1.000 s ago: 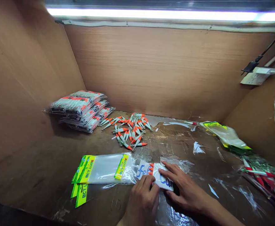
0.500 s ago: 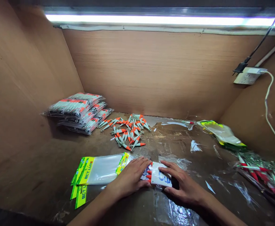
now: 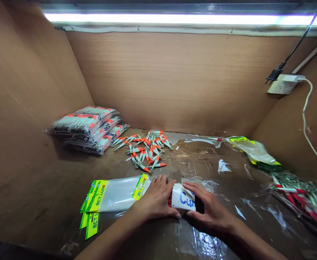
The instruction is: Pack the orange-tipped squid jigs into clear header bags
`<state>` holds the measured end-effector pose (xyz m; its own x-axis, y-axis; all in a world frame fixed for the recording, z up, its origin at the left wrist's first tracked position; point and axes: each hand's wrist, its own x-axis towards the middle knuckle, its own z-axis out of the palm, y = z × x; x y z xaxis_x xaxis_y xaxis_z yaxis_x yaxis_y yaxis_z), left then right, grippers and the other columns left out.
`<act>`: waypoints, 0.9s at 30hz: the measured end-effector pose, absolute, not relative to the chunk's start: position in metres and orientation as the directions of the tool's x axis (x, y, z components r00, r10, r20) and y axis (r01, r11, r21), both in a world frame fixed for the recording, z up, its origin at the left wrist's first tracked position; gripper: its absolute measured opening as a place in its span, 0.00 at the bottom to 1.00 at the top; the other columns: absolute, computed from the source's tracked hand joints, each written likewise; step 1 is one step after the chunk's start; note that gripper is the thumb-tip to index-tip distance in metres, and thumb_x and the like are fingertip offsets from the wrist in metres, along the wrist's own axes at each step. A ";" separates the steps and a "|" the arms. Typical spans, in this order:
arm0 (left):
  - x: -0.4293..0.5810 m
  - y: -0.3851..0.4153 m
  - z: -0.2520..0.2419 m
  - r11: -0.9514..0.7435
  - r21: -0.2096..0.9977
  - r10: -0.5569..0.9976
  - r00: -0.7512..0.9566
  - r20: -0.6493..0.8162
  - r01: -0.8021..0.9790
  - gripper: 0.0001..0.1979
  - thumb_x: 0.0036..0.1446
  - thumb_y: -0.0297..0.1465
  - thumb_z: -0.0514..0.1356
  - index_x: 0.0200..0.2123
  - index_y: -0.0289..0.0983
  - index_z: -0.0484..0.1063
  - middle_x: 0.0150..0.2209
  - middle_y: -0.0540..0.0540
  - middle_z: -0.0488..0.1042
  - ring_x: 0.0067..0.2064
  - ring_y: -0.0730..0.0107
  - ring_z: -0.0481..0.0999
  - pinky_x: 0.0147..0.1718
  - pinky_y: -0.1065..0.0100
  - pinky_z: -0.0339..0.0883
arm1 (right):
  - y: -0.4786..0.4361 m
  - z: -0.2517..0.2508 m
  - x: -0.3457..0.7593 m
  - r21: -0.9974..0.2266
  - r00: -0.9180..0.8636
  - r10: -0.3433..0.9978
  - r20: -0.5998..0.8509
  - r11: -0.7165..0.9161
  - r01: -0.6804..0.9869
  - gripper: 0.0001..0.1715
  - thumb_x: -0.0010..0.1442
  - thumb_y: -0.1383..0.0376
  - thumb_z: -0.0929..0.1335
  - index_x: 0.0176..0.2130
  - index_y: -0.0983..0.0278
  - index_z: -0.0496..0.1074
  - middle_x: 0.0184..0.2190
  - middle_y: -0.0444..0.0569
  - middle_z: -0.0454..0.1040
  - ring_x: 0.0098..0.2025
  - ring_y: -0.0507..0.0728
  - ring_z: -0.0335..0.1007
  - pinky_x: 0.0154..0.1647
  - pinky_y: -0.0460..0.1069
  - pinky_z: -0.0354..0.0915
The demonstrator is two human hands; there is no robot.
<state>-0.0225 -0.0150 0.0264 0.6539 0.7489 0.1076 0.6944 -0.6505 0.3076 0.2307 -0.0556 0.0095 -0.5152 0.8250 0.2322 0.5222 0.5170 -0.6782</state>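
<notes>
Both my hands rest on a small white card (image 3: 185,199) with blue writing and orange-tipped lures under it, near the table's front edge. My left hand (image 3: 157,198) lies flat over the card's left end, fingers together and stretched out. My right hand (image 3: 209,210) presses on its right end, fingers curved over a dark part. Left of the hands lies a stack of clear bags with yellow-green headers (image 3: 112,195). Further back sits a loose pile of orange-and-grey lures (image 3: 146,148).
Stacked packed lure bags (image 3: 89,127) stand at the back left against the wooden wall. Clear bags (image 3: 253,151) and shiny red-and-silver lures (image 3: 301,198) lie at the right. A wall socket with cables (image 3: 284,83) hangs upper right. Plastic scraps litter the tabletop (image 3: 223,167).
My left hand has moved from the near side of the card to lie flat over its left end, covering the blue writing there. My right hand stayed on the right end.
</notes>
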 end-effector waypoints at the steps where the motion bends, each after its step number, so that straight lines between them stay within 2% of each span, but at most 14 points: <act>1: -0.019 -0.012 0.027 -0.663 0.310 0.737 0.667 0.110 0.682 0.49 0.34 0.56 0.71 0.57 0.39 0.64 0.50 0.40 0.66 0.51 0.46 0.66 0.50 0.51 0.62 | -0.056 0.010 0.230 -0.679 -0.503 0.830 0.243 0.515 0.523 0.45 0.55 0.58 0.74 0.67 0.61 0.58 0.65 0.59 0.61 0.65 0.68 0.56 0.65 0.65 0.56; 8: 0.003 0.000 0.020 -0.751 0.311 0.648 0.739 0.182 0.583 0.43 0.34 0.58 0.68 0.48 0.37 0.66 0.46 0.41 0.68 0.49 0.48 0.68 0.52 0.52 0.58 | -0.061 0.013 0.228 -0.673 -0.425 0.856 0.293 0.500 0.545 0.49 0.53 0.60 0.74 0.67 0.58 0.55 0.64 0.56 0.62 0.63 0.67 0.60 0.64 0.62 0.59; 10: 0.008 -0.002 0.021 -0.768 0.278 0.636 0.738 0.224 0.577 0.41 0.33 0.57 0.68 0.46 0.37 0.67 0.43 0.41 0.70 0.47 0.49 0.69 0.56 0.50 0.54 | -0.064 0.016 0.229 -0.640 -0.430 0.846 0.317 0.525 0.562 0.49 0.54 0.57 0.75 0.68 0.57 0.53 0.65 0.56 0.60 0.65 0.68 0.58 0.65 0.63 0.57; 13: 0.012 -0.004 0.038 -0.773 0.276 0.634 0.713 0.300 0.571 0.38 0.34 0.53 0.69 0.46 0.38 0.67 0.41 0.43 0.72 0.46 0.51 0.71 0.62 0.46 0.45 | -0.070 0.027 0.235 -0.613 -0.387 0.826 0.410 0.564 0.554 0.56 0.54 0.49 0.74 0.70 0.57 0.46 0.68 0.57 0.53 0.68 0.70 0.50 0.67 0.65 0.53; 15: 0.008 -0.002 0.060 -0.754 0.357 0.656 0.657 0.371 0.552 0.39 0.37 0.53 0.69 0.49 0.37 0.67 0.43 0.43 0.73 0.46 0.51 0.72 0.63 0.45 0.43 | -0.072 0.037 0.242 -0.625 -0.262 0.821 0.507 0.560 0.545 0.57 0.56 0.47 0.72 0.70 0.57 0.41 0.70 0.56 0.49 0.69 0.71 0.46 0.68 0.67 0.49; 18: -0.005 0.006 0.097 -0.703 0.544 0.707 0.535 0.463 0.459 0.46 0.42 0.57 0.66 0.57 0.36 0.62 0.50 0.39 0.72 0.50 0.49 0.71 0.60 0.46 0.52 | -0.068 0.044 0.253 -0.683 -0.040 0.806 0.591 0.526 0.507 0.50 0.62 0.49 0.67 0.71 0.57 0.39 0.69 0.57 0.51 0.69 0.70 0.48 0.68 0.69 0.47; 20: -0.016 0.014 0.113 -0.670 0.661 0.730 0.467 0.500 0.339 0.41 0.49 0.59 0.61 0.57 0.36 0.65 0.51 0.38 0.71 0.52 0.49 0.70 0.57 0.49 0.59 | -0.061 0.040 0.258 -0.737 0.033 0.825 0.565 0.486 0.470 0.47 0.64 0.50 0.65 0.71 0.57 0.38 0.67 0.58 0.54 0.66 0.70 0.53 0.66 0.70 0.51; 22: -0.024 0.021 0.119 -0.649 0.728 0.740 0.404 0.538 0.221 0.37 0.52 0.61 0.56 0.53 0.37 0.69 0.52 0.38 0.71 0.54 0.49 0.69 0.56 0.50 0.60 | -0.053 0.032 0.262 -0.779 0.043 0.866 0.498 0.425 0.460 0.47 0.64 0.50 0.65 0.71 0.56 0.38 0.66 0.57 0.56 0.64 0.69 0.58 0.64 0.69 0.55; 27: -0.027 0.027 0.098 -0.615 0.783 0.760 0.334 0.557 0.093 0.39 0.49 0.64 0.55 0.49 0.37 0.72 0.52 0.38 0.70 0.56 0.45 0.67 0.57 0.47 0.58 | -0.042 0.015 0.266 -0.801 0.045 0.904 0.425 0.351 0.485 0.44 0.64 0.53 0.66 0.70 0.53 0.42 0.64 0.54 0.59 0.60 0.66 0.63 0.62 0.67 0.60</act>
<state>-0.0267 0.0273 0.0983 0.3343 0.7604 0.5569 0.0927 -0.6145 0.7834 0.2664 -0.0415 0.0154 0.0455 0.9042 0.4246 0.4854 0.3515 -0.8006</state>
